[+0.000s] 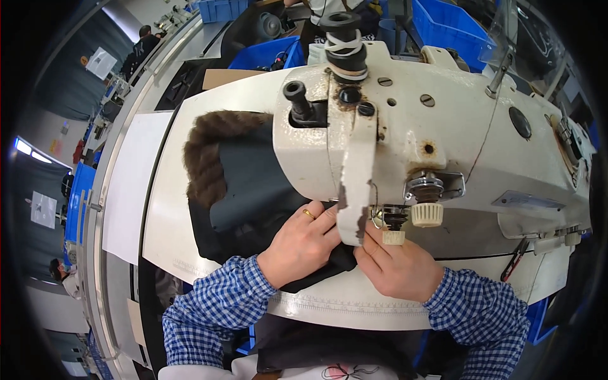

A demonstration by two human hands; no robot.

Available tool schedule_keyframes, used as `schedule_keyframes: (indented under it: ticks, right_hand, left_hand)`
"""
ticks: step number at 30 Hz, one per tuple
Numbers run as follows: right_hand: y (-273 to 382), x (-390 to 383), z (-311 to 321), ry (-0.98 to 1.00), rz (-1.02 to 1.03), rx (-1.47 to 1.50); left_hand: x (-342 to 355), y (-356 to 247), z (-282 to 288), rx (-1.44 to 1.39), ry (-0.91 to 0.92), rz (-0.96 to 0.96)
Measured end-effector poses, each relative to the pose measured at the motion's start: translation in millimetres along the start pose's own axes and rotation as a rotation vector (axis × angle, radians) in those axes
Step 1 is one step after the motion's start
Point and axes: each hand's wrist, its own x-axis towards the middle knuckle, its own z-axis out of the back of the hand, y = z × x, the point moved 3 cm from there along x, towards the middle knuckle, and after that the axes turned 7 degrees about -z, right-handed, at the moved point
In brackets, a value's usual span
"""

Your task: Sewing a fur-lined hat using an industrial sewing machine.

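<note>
A dark fabric piece point(253, 183) with a brown fur trim point(206, 158) along its far left edge lies on the white sewing table point(171, 234). Part of it passes under the head of a white sewing machine point(392, 120). My left hand point(301, 244), a ring on one finger, presses closed fingers onto the fabric just left of the needle area. From the other side my right hand point(402, 266) grips the fabric's near edge with curled fingers. The machine's lever and tension knob point(427, 212) hide those fingertips, and the needle cannot be seen.
A red-and-black cutter point(516, 259) lies on the table at right. A printed ruler strip point(354, 305) runs along the near edge. Blue bins point(453, 28) stand behind the machine. Beyond the table's left side runs a metal rail point(101, 278); other people sit farther off.
</note>
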Motion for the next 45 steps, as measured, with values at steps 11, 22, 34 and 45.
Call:
schedule_keyframes:
  ticks: [11, 22, 34, 45]
  right_hand:
    - [1, 2, 2, -0.027, -0.097, 0.076]
    - [2, -7, 2, 0.039, -0.059, 0.358]
    - [-37, -5, 3, -0.160, -0.532, 0.238]
    - [-29, 8, -9, -0.018, -0.394, 0.033]
  left_hand:
    - [7, 2, 3, 0.021, -0.039, -0.005]
    - [21, -36, 21, 0.261, 0.004, 0.021]
    - [10, 3, 11, -0.293, -0.337, 0.297]
    - [8, 6, 13, -0.563, -0.329, 0.382]
